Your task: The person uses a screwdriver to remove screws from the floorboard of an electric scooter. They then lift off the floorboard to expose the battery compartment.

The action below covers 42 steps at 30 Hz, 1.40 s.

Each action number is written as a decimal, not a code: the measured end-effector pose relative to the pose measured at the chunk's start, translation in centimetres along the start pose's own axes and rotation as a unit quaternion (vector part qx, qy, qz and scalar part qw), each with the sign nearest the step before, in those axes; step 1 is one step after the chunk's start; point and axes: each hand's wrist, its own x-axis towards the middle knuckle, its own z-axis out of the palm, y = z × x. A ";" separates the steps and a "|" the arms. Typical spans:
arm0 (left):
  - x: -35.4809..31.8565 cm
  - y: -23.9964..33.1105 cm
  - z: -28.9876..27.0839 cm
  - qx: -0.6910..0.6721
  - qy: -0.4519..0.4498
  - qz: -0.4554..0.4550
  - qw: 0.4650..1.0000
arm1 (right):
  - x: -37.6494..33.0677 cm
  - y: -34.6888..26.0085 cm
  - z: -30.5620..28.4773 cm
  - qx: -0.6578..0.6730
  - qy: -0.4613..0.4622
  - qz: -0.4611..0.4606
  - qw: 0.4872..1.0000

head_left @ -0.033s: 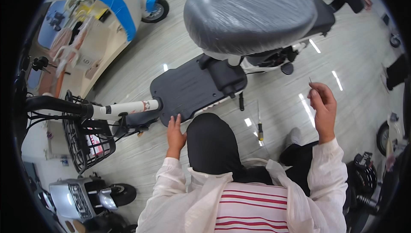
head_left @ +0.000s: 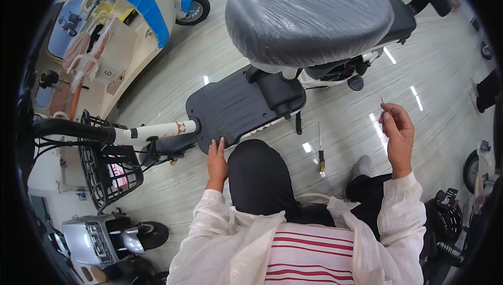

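Black footboard (head_left: 230, 109), silver-grey seat cover (head_left: 309, 18), black basket (head_left: 111, 180). The white steering column (head_left: 152, 132) carries a small patch of orange-and-grey pattern. A thin piece (head_left: 382, 100) looks dark; the screwdriver (head_left: 321, 163) has a black-and-yellow handle. The pale grey floor (head_left: 173, 80) is finely streaked. Cream jacket (head_left: 209, 217), white top (head_left: 309, 251) with red horizontal stripes, black trousers (head_left: 259, 177), grey shoe (head_left: 362, 166). Bright blue covering (head_left: 144, 10) on a white-and-cream vehicle (head_left: 126, 94).
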 end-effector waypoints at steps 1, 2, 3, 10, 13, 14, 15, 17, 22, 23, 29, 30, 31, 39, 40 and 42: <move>0.2 -0.6 1.2 0.033 -0.008 0.004 0.999 | -0.1 0.1 0.4 -0.016 -0.021 0.007 1.000; 0.0 -0.8 1.9 0.021 -0.021 0.001 1.000 | -0.5 -0.1 0.7 -0.040 -0.036 0.019 0.998; -0.2 -0.6 2.4 0.008 -0.032 -0.004 0.999 | -0.8 -0.5 1.0 -0.064 -0.054 0.028 0.996; 1.0 0.5 3.0 0.037 -0.118 -0.050 0.991 | -2.6 -2.7 -0.5 -0.192 -0.131 -0.044 0.972; 2.2 1.7 1.6 0.032 -0.158 -0.023 0.987 | -3.0 -2.7 -0.9 -0.161 -0.137 -0.038 0.977; 2.5 1.7 0.8 0.032 -0.181 -0.019 0.983 | -3.3 -2.7 -0.7 -0.153 -0.144 -0.031 0.977; 2.5 1.4 0.4 0.030 -0.201 -0.018 0.979 | -3.6 -2.8 -0.2 -0.146 -0.155 -0.026 0.977; 2.6 0.4 -0.4 0.012 -0.233 -0.006 0.972 | -4.3 -3.5 0.7 -0.140 -0.194 -0.011 0.971; 4.6 -2.1 -4.6 -0.020 -0.352 0.019 0.935 | -5.5 -4.1 4.5 -0.096 -0.292 -0.098 0.946; 4.9 -1.2 -5.9 -0.028 -0.337 0.024 0.941 | -5.9 -3.9 5.1 -0.092 -0.308 -0.112 0.940; 0.7 2.9 -13.1 -0.198 -0.238 -0.007 0.951 | -9.1 -0.6 9.0 -0.136 -0.293 -0.184 0.928; -0.1 2.9 -13.7 -0.202 -0.239 -0.007 0.950 | -9.6 0.3 9.7 -0.160 -0.296 -0.177 0.925; -0.8 2.9 -14.4 -0.204 -0.239 -0.007 0.949 | -10.1 1.2 10.6 -0.182 -0.299 -0.170 0.921; -3.7 7.0 -17.9 -0.448 -0.066 -0.004 0.892 | -15.2 9.2 19.9 -0.287 -0.328 0.010 0.900; -3.4 8.0 -17.9 -0.486 -0.038 -0.007 0.873 | -15.4 10.7 20.6 -0.269 -0.320 0.028 0.908; -3.2 9.2 -18.2 -0.510 0.014 -0.009 0.860 | -15.9 12.9 22.5 -0.259 -0.325 0.069 0.907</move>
